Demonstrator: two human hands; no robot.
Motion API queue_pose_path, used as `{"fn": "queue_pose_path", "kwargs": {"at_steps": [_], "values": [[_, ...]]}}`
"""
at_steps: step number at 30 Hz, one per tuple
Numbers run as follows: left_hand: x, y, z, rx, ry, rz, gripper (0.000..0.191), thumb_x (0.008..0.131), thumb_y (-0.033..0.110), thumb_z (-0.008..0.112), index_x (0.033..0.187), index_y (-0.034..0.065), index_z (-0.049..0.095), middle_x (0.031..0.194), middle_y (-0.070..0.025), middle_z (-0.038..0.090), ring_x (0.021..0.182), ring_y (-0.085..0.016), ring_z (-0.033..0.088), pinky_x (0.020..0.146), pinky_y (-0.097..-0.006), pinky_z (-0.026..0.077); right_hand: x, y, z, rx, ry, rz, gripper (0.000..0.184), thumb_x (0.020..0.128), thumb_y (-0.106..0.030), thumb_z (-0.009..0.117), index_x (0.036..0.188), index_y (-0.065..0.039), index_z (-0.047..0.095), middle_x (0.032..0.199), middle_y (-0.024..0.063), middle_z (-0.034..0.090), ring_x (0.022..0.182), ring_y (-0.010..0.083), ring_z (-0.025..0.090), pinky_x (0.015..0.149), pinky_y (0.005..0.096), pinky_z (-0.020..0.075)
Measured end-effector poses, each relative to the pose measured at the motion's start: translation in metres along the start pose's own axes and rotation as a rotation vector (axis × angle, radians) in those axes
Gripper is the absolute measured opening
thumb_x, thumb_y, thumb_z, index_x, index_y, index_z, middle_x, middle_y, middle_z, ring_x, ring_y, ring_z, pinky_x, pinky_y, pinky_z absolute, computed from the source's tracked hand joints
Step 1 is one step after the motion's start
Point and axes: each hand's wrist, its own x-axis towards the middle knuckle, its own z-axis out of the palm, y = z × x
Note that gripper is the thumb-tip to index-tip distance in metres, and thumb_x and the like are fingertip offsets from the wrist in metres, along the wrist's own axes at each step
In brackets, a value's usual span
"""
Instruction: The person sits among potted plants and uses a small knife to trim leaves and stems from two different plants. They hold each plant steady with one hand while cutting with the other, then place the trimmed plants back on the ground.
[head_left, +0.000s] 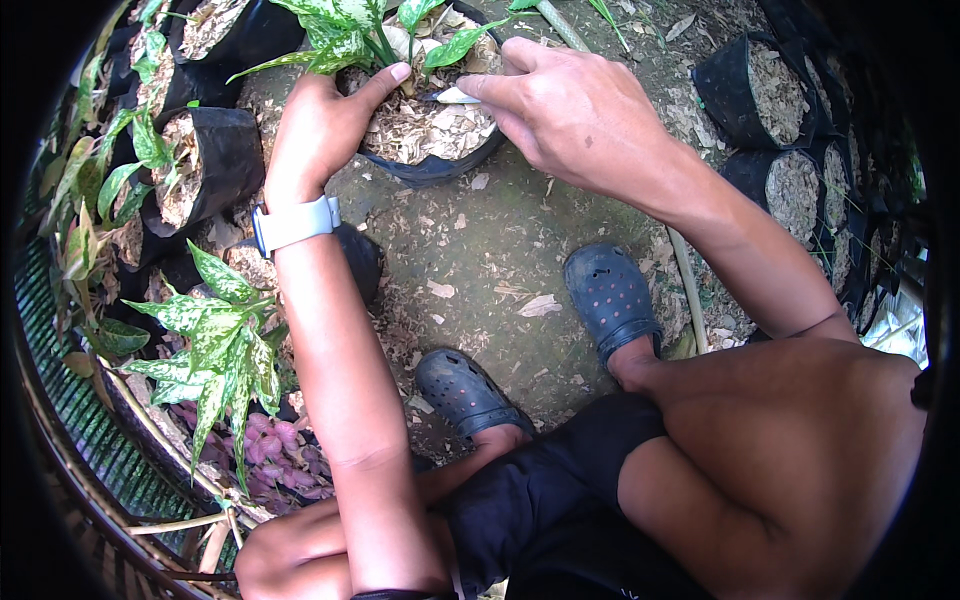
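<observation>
A variegated green-and-white leafy plant (349, 37) grows in a black plastic grow bag (431, 171) filled with dry leaf flakes. My left hand (322, 124), with a white-strapped watch at the wrist, is at the bag's left side. Its thumb lies against the base of the stems, while its fingers are hidden under the leaves. From the right, my right hand (566, 105) grips a small white-handled tool (456, 96), its index finger stretched along it. The tool's dark, narrow tip points at the stem base, and most of its handle is covered by the hand.
Filled black grow bags (214, 161) line the left, some with plants. Another variegated plant (217, 337) droops beside my left forearm, above pink-leaved plants (270, 450). More filled bags (780, 97) stand at right. My clogs (611, 296) rest on soil near a thin stick (688, 292).
</observation>
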Motion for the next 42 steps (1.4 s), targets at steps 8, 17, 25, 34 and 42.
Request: {"fn": "queue_pose_path", "kwargs": {"at_steps": [8, 17, 25, 34, 42], "values": [[0.003, -0.009, 0.004, -0.009, 0.07, 0.078, 0.061, 0.09, 0.049, 0.083, 0.118, -0.0052, 0.075, 0.105, -0.0242, 0.079, 0.097, -0.031, 0.078, 0.091, -0.0422, 0.056, 0.002, 0.001, 0.005, 0.031, 0.007, -0.007, 0.02, 0.095, -0.02, 0.063, 0.099, -0.008, 0.079, 0.094, 0.0184, 0.07, 0.08, 0.038, 0.076, 0.068, 0.0509, 0.0611], [0.003, -0.006, 0.001, 0.074, 0.017, -0.041, 0.053, 0.095, 0.038, 0.083, 0.126, -0.0048, 0.072, 0.114, -0.015, 0.079, 0.1, -0.017, 0.071, 0.096, -0.0356, 0.054, 0.001, -0.001, 0.004, 0.004, -0.051, -0.02, 0.02, 0.092, -0.017, 0.063, 0.098, -0.007, 0.079, 0.097, 0.0185, 0.07, 0.082, 0.0378, 0.077, 0.068, 0.0509, 0.0617], [0.002, -0.003, 0.0, 0.039, 0.01, -0.057, 0.053, 0.095, 0.038, 0.083, 0.125, -0.0049, 0.073, 0.112, -0.0149, 0.08, 0.098, -0.017, 0.071, 0.095, -0.0357, 0.055, 0.0, -0.002, 0.0, 0.01, -0.048, -0.026, 0.02, 0.093, -0.016, 0.063, 0.099, -0.003, 0.077, 0.097, 0.0195, 0.07, 0.078, 0.0378, 0.076, 0.063, 0.0496, 0.061], [0.003, -0.006, 0.002, 0.032, 0.028, -0.018, 0.052, 0.095, 0.038, 0.083, 0.126, -0.0031, 0.073, 0.114, -0.0138, 0.079, 0.1, -0.017, 0.071, 0.097, -0.0352, 0.054, -0.002, -0.004, 0.01, 0.087, 0.049, -0.021, 0.022, 0.097, -0.018, 0.061, 0.101, -0.002, 0.076, 0.093, 0.0199, 0.068, 0.076, 0.0391, 0.075, 0.063, 0.0513, 0.0604], [0.001, -0.004, 0.002, 0.012, 0.027, -0.03, 0.052, 0.095, 0.038, 0.083, 0.126, -0.0035, 0.073, 0.115, -0.0138, 0.079, 0.101, -0.017, 0.071, 0.097, -0.0348, 0.054, -0.002, -0.003, 0.01, 0.058, 0.001, -0.007, 0.02, 0.095, -0.016, 0.065, 0.109, -0.007, 0.076, 0.093, 0.0175, 0.067, 0.077, 0.0373, 0.074, 0.064, 0.0501, 0.0596]]}}
